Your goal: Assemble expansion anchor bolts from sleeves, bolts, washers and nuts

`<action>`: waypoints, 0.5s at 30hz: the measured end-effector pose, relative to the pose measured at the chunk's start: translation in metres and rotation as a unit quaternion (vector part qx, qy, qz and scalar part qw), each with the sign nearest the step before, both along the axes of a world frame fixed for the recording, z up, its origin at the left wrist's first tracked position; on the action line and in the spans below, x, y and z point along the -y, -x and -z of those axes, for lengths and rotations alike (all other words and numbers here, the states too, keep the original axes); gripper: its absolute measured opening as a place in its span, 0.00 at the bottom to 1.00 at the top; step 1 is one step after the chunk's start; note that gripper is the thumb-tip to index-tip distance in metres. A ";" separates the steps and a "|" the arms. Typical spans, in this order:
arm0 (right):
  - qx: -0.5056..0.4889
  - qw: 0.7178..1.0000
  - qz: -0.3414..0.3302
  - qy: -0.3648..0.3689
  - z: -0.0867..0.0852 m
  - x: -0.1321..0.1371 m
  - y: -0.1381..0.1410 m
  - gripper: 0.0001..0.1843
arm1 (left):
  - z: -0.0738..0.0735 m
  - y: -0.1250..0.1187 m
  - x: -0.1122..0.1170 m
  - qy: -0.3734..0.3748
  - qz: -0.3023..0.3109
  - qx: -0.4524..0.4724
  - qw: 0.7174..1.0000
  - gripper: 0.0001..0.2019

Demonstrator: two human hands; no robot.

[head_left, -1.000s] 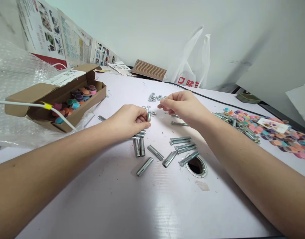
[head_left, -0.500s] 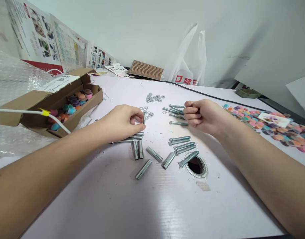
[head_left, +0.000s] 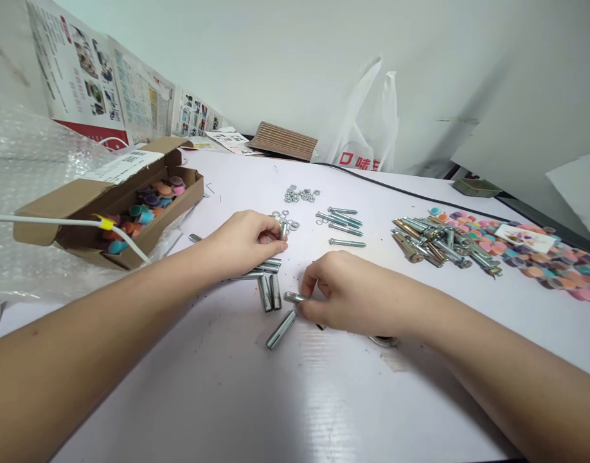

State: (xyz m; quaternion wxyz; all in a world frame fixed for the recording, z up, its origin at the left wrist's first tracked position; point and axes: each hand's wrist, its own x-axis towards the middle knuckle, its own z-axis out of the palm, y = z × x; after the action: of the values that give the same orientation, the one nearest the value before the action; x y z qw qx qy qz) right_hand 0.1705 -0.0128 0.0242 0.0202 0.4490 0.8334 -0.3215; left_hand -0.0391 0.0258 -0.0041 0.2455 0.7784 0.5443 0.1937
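Note:
My left hand (head_left: 244,243) is closed round a short metal bolt (head_left: 284,231), held upright above a small pile of silver sleeves (head_left: 268,288) on the white table (head_left: 295,399). Nearer to me, my right hand (head_left: 343,296) lies low on the table with its fingers pinched on one silver sleeve (head_left: 293,297). Another loose sleeve (head_left: 280,330) lies just in front of that hand. Washers (head_left: 288,222) sit beside my left fingertips.
A cardboard box (head_left: 131,238) with coloured caps stands at the left, beside bubble wrap (head_left: 29,167) and a white cable (head_left: 58,222). Nuts (head_left: 301,193) and long bolts (head_left: 340,222) lie further back. Assembled anchors (head_left: 434,244) and coloured discs (head_left: 550,263) lie right. A plastic bag (head_left: 367,122) stands behind.
My right hand has come down from beside the long bolts towards me and closed on a sleeve, covering the sleeves and table hole there. My left hand has hardly moved.

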 end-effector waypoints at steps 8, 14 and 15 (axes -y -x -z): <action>-0.359 0.911 0.203 -0.030 0.010 -0.044 0.019 0.17 | 0.000 0.001 0.000 0.024 0.007 0.021 0.999 0.11; -0.408 0.891 0.197 -0.021 0.036 -0.062 0.035 0.25 | 0.003 0.003 -0.002 0.004 0.013 0.024 1.000 0.11; -0.413 0.889 0.198 -0.021 0.037 -0.061 0.035 0.26 | 0.003 0.003 -0.002 0.003 0.017 0.026 1.000 0.11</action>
State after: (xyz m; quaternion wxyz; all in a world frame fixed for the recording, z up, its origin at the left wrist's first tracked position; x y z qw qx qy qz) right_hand 0.1352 0.0486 -0.0129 -0.3988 0.4315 0.6673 -0.4577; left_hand -0.0421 0.0277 -0.0076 0.2651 0.7816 0.5249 0.2080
